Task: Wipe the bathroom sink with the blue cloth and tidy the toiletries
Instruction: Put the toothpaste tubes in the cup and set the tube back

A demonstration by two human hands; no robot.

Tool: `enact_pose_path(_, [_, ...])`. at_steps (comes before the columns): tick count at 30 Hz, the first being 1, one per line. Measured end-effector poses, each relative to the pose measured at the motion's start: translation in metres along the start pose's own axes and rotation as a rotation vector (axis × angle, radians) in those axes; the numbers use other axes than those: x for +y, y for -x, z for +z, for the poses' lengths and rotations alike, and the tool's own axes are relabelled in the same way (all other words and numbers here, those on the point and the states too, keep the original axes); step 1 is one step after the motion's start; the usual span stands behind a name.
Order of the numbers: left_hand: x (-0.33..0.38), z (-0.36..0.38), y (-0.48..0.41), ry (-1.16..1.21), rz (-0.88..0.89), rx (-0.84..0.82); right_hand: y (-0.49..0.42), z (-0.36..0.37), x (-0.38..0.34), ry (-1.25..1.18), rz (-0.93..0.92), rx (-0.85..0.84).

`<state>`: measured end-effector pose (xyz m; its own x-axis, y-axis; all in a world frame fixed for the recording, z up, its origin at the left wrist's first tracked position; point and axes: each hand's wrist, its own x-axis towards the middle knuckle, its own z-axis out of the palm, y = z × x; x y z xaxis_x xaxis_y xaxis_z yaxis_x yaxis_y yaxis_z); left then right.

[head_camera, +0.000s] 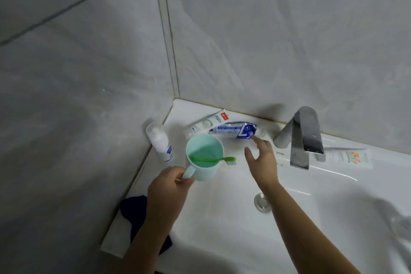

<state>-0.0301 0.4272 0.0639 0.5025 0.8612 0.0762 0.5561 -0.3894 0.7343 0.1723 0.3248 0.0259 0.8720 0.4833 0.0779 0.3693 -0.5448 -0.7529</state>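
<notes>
While the left hand [171,184] grips the handle of a mint-green plastic mug [203,155] to the left of the angular chrome faucet [300,138], a green plastic toothbrush [213,159] lies across the mug's rim, bristle end poking out on the faucet side. Mug lifted or resting: cannot tell.

Right hand [262,160]: fingers spread, holding nothing, index tip at the crumpled blue-and-white toothpaste tube [233,130], which lies left of the faucet along the wall. Contact unclear.

White toothpaste tube with red label [210,121]: just behind the blue one, farther left of the faucet.

White bottle with clear cap [161,143]: farther left still, at the wall.

Dark blue cloth [133,207]: bunched on the rim of the white ceramic sink [222,229], well left of the faucet and nearer the camera, partly under the left forearm.

White tube with orange print [347,158]: just right of the faucet.

Round metal drain [262,203]: in the basin, in front of the faucet.
</notes>
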Motion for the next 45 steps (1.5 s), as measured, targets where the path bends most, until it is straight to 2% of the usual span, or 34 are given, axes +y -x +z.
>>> enact_pose_path(7, [0.004, 0.001, -0.017, -0.051, 0.075, 0.032, -0.064, 0.034, 0.034, 0.070, 0.127, 0.079])
enact_pose_path(11, [0.001, 0.004, -0.021, -0.067, 0.048, 0.008, -0.084, 0.042, 0.046, 0.104, 0.160, 0.086])
enact_pose_path(17, [0.002, 0.008, -0.018, -0.027, 0.015, 0.007, -0.090, 0.041, 0.048, 0.088, 0.168, 0.060])
enact_pose_path(24, [-0.003, 0.007, -0.016, -0.061, 0.061, -0.006, -0.071, 0.033, 0.036, -0.021, 0.223, 0.055])
enact_pose_path(28, [-0.004, 0.002, -0.013, -0.073, 0.078, 0.004, -0.048, 0.020, 0.007, -0.052, 0.120, 0.193])
enact_pose_path(32, [-0.004, -0.005, -0.007, -0.071, -0.023, -0.038, -0.018, -0.002, -0.031, -0.120, 0.027, 0.212])
enact_pose_path(40, [0.008, -0.015, -0.002, 0.004, -0.056, -0.105, 0.006, -0.067, -0.079, -0.194, -0.206, 0.384])
enact_pose_path(45, [0.021, -0.013, -0.005, 0.015, -0.057, -0.139, 0.010, -0.104, -0.099, -0.277, -0.310, 0.414])
